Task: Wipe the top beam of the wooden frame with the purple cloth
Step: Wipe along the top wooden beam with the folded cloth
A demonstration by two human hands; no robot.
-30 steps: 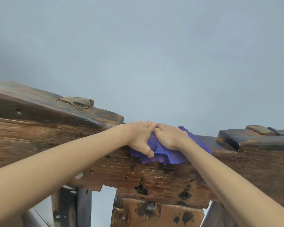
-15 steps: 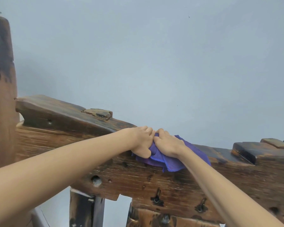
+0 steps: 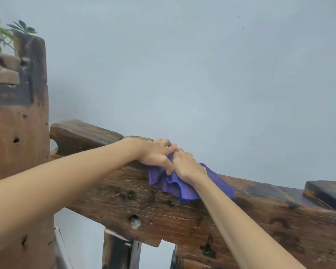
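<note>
The dark, worn top beam [image 3: 260,208] of the wooden frame runs across the view, sloping down to the right. A crumpled purple cloth [image 3: 175,184] lies over its upper edge and hangs a little down the front face. My left hand [image 3: 155,154] presses on the cloth's left part, thumb down over the beam's front. My right hand [image 3: 186,164] lies on the cloth beside it, fingertips touching the left hand. Both hands hold the cloth against the beam, close to a raised wooden block [image 3: 85,133] at the beam's left.
A tall wooden post [image 3: 17,123] stands at the left, with green leaves [image 3: 0,35] above it. Another raised block [image 3: 326,193] sits on the beam at the right. A plain grey wall [image 3: 202,74] is behind. Upright struts [image 3: 120,251] hang below the beam.
Both hands and the cloth have slid left along the beam toward the raised block. The view has swung left, bringing in the tall post and the leaves.
</note>
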